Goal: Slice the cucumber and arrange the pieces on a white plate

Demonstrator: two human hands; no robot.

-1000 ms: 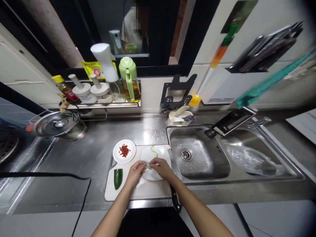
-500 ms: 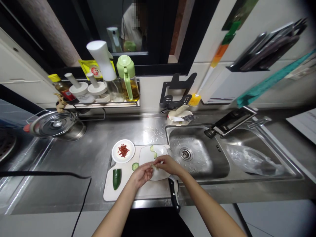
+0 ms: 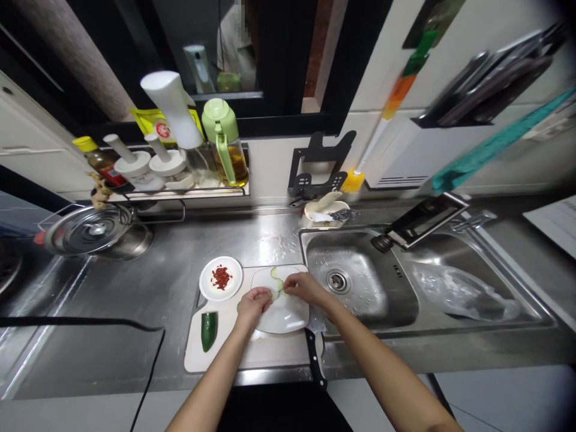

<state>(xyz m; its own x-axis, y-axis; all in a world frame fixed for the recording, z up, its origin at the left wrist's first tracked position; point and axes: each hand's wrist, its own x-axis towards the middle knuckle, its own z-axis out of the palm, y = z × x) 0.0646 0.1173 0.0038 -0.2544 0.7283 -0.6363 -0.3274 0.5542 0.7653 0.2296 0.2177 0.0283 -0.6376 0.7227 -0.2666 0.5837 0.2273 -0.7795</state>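
While both hands meet over the plate (image 3: pixel 283 315), cucumber slices (image 3: pixel 276 279) line its far edge.
Left hand (image 3: pixel 252 302) and right hand (image 3: pixel 302 286) fingers pinched narrow on a slice.

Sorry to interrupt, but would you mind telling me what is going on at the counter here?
A person is laying thin cucumber slices on a white plate with both hands. The left hand and right hand meet over the plate's far edge, fingertips on the slices. The plate sits on a cutting board, beside a cucumber end and a small dish of chopped red chilli. A knife lies at the board's right edge, next to the sink.
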